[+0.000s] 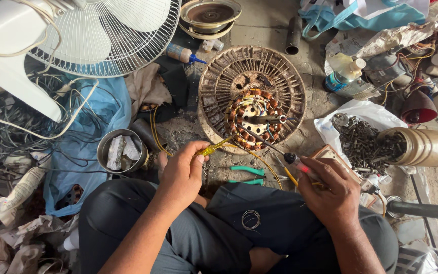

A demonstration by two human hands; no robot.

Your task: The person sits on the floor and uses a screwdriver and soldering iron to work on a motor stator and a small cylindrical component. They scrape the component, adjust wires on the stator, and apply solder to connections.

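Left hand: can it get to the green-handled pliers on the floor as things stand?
Probably yes. The green-handled pliers lie uncovered on the floor just beside the left hand, nothing between them. But that hand is pinching yellow wires, so it would likely have to let go first.

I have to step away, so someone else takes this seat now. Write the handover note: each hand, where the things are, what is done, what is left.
Left hand: pinches the yellow wire leads that run from the copper-wound stator.
Right hand: grips a slim red-handled tool, its tip lying against the windings.
The stator sits inside the round slotted motor housing on the floor, ahead of the knees. Green-handled pliers lie between the hands; a small wire coil rests on the lap.
Done: housing open, windings exposed.
Left: the leads hang loose in the hand; nothing is closed up.
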